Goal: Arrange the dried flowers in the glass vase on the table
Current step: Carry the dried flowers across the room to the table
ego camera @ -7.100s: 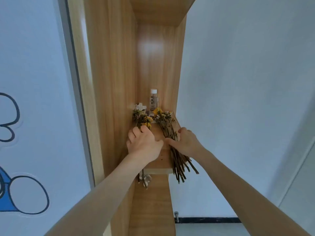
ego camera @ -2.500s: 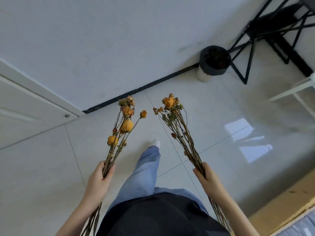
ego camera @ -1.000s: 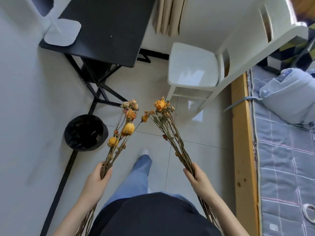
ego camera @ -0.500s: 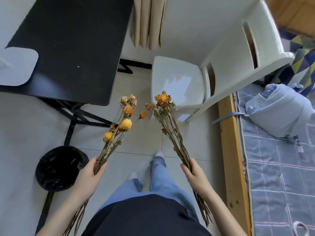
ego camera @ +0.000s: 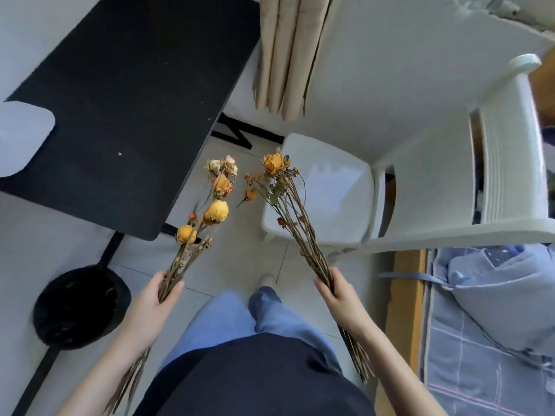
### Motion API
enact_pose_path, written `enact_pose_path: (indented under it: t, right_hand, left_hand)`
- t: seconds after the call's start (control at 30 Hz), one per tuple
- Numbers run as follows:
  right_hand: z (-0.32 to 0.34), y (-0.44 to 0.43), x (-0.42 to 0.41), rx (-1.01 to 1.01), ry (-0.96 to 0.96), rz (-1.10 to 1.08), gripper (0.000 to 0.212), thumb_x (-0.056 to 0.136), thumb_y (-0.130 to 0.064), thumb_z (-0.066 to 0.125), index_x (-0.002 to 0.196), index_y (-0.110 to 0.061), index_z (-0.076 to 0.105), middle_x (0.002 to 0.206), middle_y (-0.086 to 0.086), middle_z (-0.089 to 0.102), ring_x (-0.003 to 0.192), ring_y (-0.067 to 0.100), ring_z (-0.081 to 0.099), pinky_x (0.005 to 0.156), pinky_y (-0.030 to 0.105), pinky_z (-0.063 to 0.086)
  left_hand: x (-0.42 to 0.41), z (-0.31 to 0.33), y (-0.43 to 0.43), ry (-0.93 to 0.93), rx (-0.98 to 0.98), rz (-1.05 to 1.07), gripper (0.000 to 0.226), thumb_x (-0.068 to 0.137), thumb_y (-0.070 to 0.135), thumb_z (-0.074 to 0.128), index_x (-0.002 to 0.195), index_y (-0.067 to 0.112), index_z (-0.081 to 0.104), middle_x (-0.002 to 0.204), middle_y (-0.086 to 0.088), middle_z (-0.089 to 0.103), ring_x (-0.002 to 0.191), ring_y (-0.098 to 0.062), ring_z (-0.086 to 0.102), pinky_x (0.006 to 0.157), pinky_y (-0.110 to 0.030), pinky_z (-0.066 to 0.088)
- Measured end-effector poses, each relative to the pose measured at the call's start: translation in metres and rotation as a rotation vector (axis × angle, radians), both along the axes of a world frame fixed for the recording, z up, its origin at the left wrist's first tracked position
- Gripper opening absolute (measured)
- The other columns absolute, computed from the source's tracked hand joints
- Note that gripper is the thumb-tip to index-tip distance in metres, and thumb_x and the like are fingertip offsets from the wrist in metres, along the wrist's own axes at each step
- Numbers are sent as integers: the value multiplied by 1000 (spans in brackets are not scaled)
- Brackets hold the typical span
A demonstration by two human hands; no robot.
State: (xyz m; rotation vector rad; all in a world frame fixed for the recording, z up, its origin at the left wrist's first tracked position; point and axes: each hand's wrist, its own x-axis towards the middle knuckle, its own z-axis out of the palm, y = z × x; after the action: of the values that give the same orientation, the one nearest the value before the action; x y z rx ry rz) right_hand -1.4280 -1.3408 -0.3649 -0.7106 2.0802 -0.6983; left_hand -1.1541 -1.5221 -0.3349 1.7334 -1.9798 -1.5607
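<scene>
My left hand (ego camera: 156,298) grips a bunch of dried yellow and orange roses (ego camera: 210,211) by the stems, heads pointing up and away from me. My right hand (ego camera: 338,295) holds a second bunch of dried flowers (ego camera: 282,187) the same way, its long stems trailing down past my wrist. Both bunches hang over the tiled floor in front of my legs. The black table (ego camera: 126,100) stands ahead on the left, with a white object (ego camera: 21,136) at its left edge. No glass vase is in view.
A white plastic chair (ego camera: 324,190) stands just ahead on the right, against a bed with blue bedding (ego camera: 495,310) and a wooden frame. A black bin (ego camera: 78,304) sits on the floor at the left under the table's corner. Beige curtains (ego camera: 288,49) hang ahead.
I have walked from the wooden shelf, turned, and come closer to the black table and white chair. Both hands keep the same grip on their bunches.
</scene>
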Motion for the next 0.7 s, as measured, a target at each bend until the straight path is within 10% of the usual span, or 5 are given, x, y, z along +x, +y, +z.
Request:
enact_pose_path:
  t: [0.23, 0.4, 0.7]
  right_hand:
    - [13, -56, -52, -52, 1, 75, 20, 94, -26, 49, 87, -8, 46, 64, -3, 44, 54, 5, 36, 51, 20, 31]
    - [20, -107, -65, -83, -14, 148, 24, 95, -24, 48, 84, -5, 42, 62, -1, 38, 58, 12, 34, 57, 31, 31]
    - [31, -221, -79, -139, -10, 119, 27, 94, -23, 50, 74, -15, 35, 59, -9, 31, 53, 8, 30, 55, 30, 31]
  left_hand:
    - [-42, 22, -22, 38, -35, 155, 35, 91, 31, 52, 122, 16, 53, 73, -20, 58, 92, -47, 55, 72, -56, 48]
    - [-47, 16, -59, 78, -67, 195, 13, 92, 30, 51, 101, 23, 55, 45, 11, 48, 44, -5, 44, 46, -26, 31]
    - [-57, 6, -167, 97, -136, 194, 5, 92, 24, 54, 96, 24, 57, 50, 10, 51, 50, -3, 48, 49, -24, 36]
